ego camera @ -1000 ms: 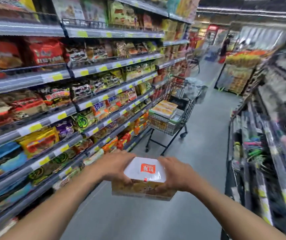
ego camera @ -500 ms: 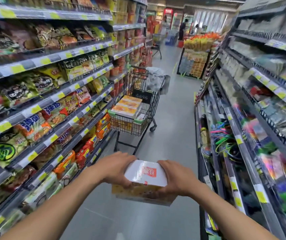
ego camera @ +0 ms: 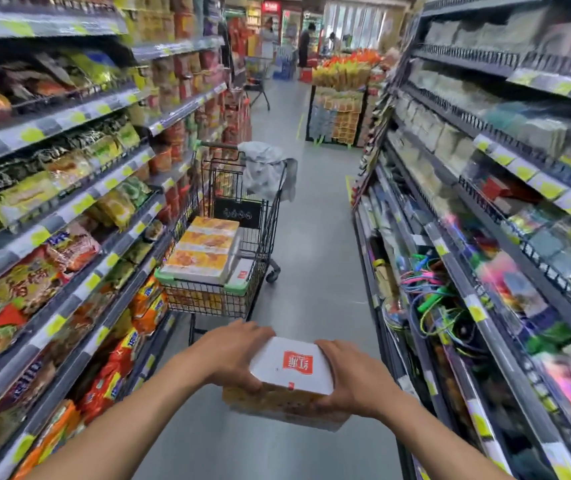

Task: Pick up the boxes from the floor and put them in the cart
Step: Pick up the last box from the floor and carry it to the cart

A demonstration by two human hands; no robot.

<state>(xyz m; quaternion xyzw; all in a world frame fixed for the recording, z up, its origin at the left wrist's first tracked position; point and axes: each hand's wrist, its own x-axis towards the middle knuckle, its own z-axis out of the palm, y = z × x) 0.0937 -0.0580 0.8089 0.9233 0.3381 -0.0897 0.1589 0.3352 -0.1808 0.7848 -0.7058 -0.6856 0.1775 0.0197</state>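
Note:
I carry a box (ego camera: 291,374) with a white end panel, a red logo and yellow-orange sides, held low in front of me. My left hand (ego camera: 232,355) grips its left side and my right hand (ego camera: 353,379) grips its right side. Just ahead stands a black wire shopping cart (ego camera: 260,237) against the left shelving. Several matching yellow-orange boxes (ego camera: 204,251) are stacked inside it, with a white-ended one (ego camera: 241,271) beside them. A grey cloth (ego camera: 265,168) hangs over the cart's far end.
Packed shelves of snack bags (ego camera: 52,202) line the left side and shelves of small goods (ego camera: 485,220) line the right. The grey aisle floor (ego camera: 318,220) runs ahead to a display stand (ego camera: 343,98). People stand far off near another cart (ego camera: 258,77).
The view has swung from the left shelves to straight down the aisle and I have come closer to the cart. The box stays gripped between both hands.

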